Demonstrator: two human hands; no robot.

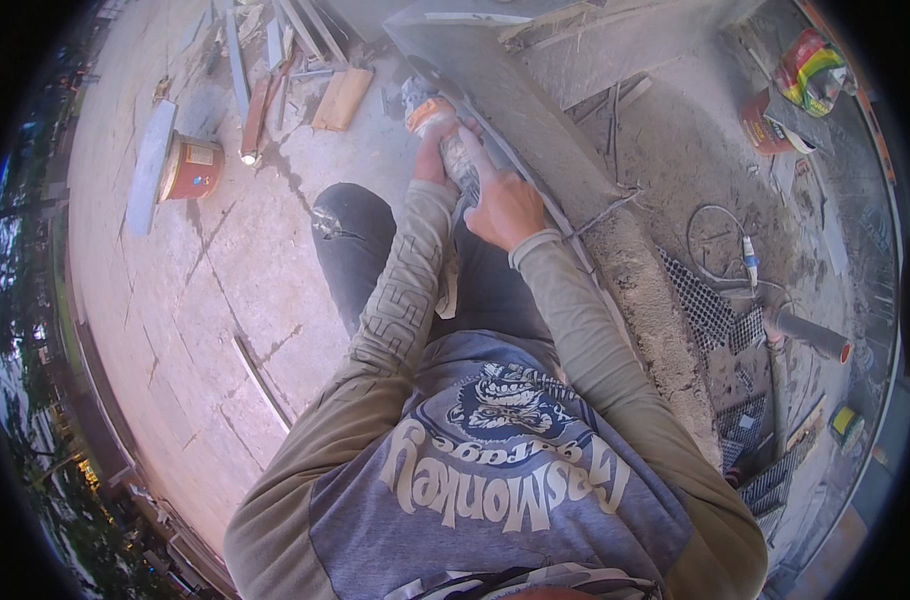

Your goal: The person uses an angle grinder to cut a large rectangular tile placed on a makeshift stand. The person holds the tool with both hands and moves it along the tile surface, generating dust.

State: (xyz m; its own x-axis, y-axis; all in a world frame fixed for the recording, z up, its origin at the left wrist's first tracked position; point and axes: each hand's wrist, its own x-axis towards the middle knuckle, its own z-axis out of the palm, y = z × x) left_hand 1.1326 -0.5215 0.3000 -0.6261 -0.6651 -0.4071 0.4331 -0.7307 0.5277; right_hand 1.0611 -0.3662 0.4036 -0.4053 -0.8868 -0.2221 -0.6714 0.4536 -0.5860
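Both my hands are wrapped round an angle grinder (462, 165) coated in pale dust, with an orange band near its head. My left hand (432, 152) grips it close behind the head. Further back, my right hand (505, 207) closes on the body. The grinder's head points away from me, beside the far end of a long grey concrete ledge (565, 150). Its disc is only partly visible there, so I cannot tell whether it touches the ledge. Dust hazes the air around it. My bent knee (355, 235) is just left of my forearms.
To the left stands a reddish-brown bucket (197, 168) with a pale board (152, 165) leaning on it. Wood scraps (343, 98) lie beyond. Right of the ledge are black mesh (697, 300), a cable plug (750, 258), a pipe (813, 335) and a colourful bag (813, 72).
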